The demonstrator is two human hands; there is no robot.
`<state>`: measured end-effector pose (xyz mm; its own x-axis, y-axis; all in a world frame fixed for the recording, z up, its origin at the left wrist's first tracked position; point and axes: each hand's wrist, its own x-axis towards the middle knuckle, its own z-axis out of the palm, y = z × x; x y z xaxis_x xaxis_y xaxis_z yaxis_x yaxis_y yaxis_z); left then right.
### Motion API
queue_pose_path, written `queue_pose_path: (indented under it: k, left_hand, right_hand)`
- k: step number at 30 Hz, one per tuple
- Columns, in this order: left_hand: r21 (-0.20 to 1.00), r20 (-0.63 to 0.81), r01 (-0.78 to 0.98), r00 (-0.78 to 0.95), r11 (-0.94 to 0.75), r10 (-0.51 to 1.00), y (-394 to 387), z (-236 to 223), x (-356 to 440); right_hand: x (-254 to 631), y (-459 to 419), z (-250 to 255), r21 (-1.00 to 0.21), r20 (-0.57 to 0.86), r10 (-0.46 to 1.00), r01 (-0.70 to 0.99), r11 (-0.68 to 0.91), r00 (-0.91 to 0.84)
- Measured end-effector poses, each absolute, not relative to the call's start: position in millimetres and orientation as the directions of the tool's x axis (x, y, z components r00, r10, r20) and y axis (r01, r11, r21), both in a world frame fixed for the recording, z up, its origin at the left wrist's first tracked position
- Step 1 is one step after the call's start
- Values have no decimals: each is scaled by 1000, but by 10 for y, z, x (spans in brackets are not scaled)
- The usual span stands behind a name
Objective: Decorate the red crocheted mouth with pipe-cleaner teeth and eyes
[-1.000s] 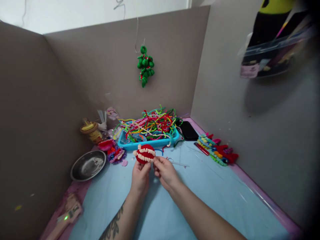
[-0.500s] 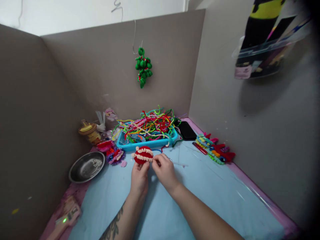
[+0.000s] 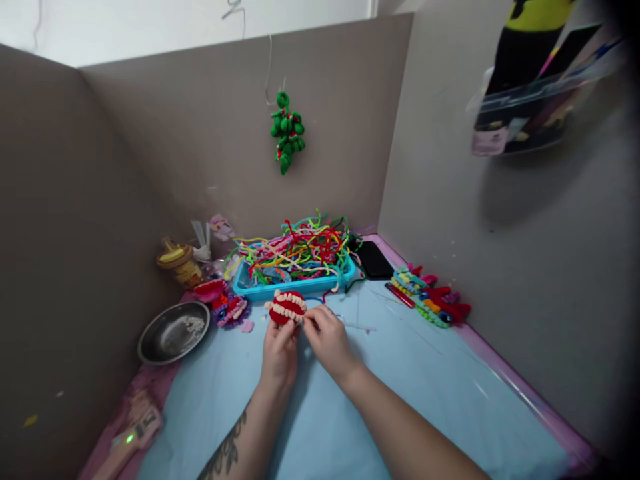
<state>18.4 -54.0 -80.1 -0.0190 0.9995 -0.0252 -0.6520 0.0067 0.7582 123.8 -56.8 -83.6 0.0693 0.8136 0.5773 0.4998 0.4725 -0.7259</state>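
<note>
A round red pipe-cleaner piece with cream scalloped strips (image 3: 287,308) is held up over the blue cloth. My left hand (image 3: 280,347) grips its lower edge between thumb and fingers. At the piece's right side, my right hand (image 3: 327,337) is closed in a pinch by the end of the lower cream strip. Whatever is between those right fingertips is mostly hidden, though the strip's end seems to run into them. Just behind the piece stands a blue tray (image 3: 295,290) heaped with loose pipe cleaners (image 3: 305,250) in many colours.
Left lie a metal bowl (image 3: 167,343) with small white bits, a pink glue gun (image 3: 135,437) with a green light, and purple-red fuzzy pieces (image 3: 230,308). Right are a black phone (image 3: 374,260), a red slim tool (image 3: 400,295) and colourful fuzzy pieces (image 3: 433,300). Grey partitions (image 3: 340,133) enclose the table.
The red and cream piece has tilted slightly in my left hand, and my left thumb has shifted a little up its face. My right hand keeps its pinch at nearly the same spot.
</note>
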Motion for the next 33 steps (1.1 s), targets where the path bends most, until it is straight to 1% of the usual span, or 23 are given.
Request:
queue_pose_path:
  k: [5,10,12,14,17,20,22,24,26,31,33]
  left_hand:
    - [720,-36,-694,-26,8,999,-532,-804,180]
    - [707,-103,-705,-40,45,994,-491,-860,168]
    - [708,-124,-704,-41,60,991,-485,-858,170]
    - [719,-118,-693,-45,54,992,-489,-840,177]
    - [737,-66,-675,-52,14,996,-500,-822,188]
    - [746,-24,-666,-63,-24,998,-500,-838,183]
    - [745,-3,-666,-67,-42,998,-495,-854,173]
    - [744,5,-666,-64,-47,998,-491,-861,165]
    - [746,1,-665,-62,-42,998,-493,-856,163]
    - [756,-17,-654,-32,-8,999,-512,-824,172]
    - [762,-29,-647,-25,5,999,-517,-817,171]
  right_hand:
    - [1196,-580,-862,-701,592,803,530,477,61]
    - [1163,-592,-853,-703,580,813,538,466,55]
    - [1149,-594,-844,-735,553,830,512,444,75]
    - [1138,-591,-839,-792,499,858,465,396,121]
    - [1132,-579,-839,-877,391,903,370,307,178]
    - [1147,-570,-835,-917,313,934,312,250,170]
    - [1170,-567,-823,-915,318,934,313,255,166]
    - [1197,-563,-808,-900,353,919,331,283,175]
    - [1221,-554,-796,-887,383,906,344,307,180]
    - [1256,-527,-800,-886,384,910,341,315,157]
    - [1264,-523,-807,-869,410,900,362,337,147]
